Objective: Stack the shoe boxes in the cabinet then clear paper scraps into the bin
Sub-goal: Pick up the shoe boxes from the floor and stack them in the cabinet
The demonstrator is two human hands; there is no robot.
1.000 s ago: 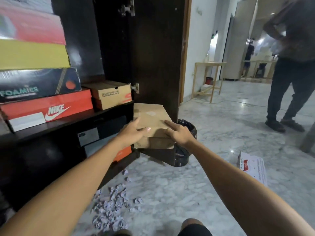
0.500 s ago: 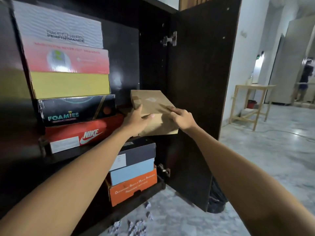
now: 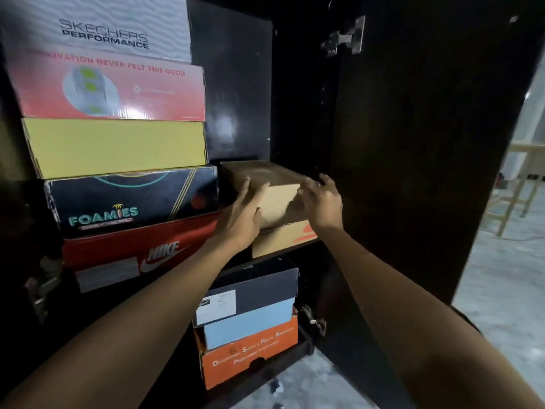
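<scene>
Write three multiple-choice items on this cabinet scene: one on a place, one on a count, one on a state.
1. Where does the plain brown box sit?
A. on another brown box
B. on the floor
C. on the yellow box

2. How many boxes make up the tall stack at left, Skechers box down to Nike box?
A. three
B. five
C. seven

3. How is the cabinet door?
A. shut
B. swung open
C. removed

Answers:
1 A, a printed brown box lies under it, between the left hand and right hand.
2 B, five fronts show.
3 B, it stands open on its hinge.
</scene>
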